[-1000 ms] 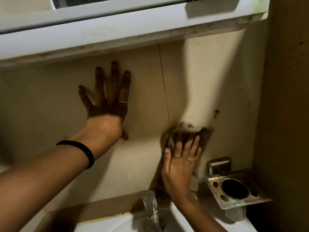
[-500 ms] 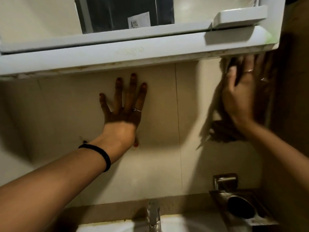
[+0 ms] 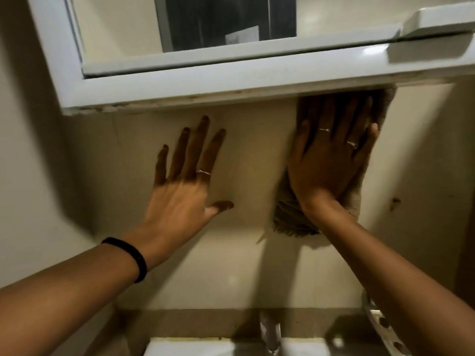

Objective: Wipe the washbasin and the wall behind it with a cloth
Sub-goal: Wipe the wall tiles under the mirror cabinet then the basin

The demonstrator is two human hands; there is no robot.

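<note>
My right hand (image 3: 329,160) lies flat with straight fingers on a brownish cloth (image 3: 290,214), pressing it against the cream tiled wall (image 3: 246,265) just under the cabinet's lower edge. The cloth shows below the wrist and past the fingertips at the upper right. My left hand (image 3: 185,186) rests flat on the wall to the left, fingers spread, holding nothing; a black band circles its wrist. Only the white back rim of the washbasin (image 3: 190,346) shows at the bottom edge, with the tap (image 3: 270,335) standing on it.
A white mirror cabinet (image 3: 231,80) juts out from the wall directly above both hands. A metal holder (image 3: 380,327) sticks out at the lower right, partly hidden by my right forearm. A darker side wall (image 3: 462,201) closes in on the right.
My right hand swept the cloth from low beside the metal holder up to the cabinet's underside, then a little leftward. My left hand stayed planted on the wall. The view tilted upward.
</note>
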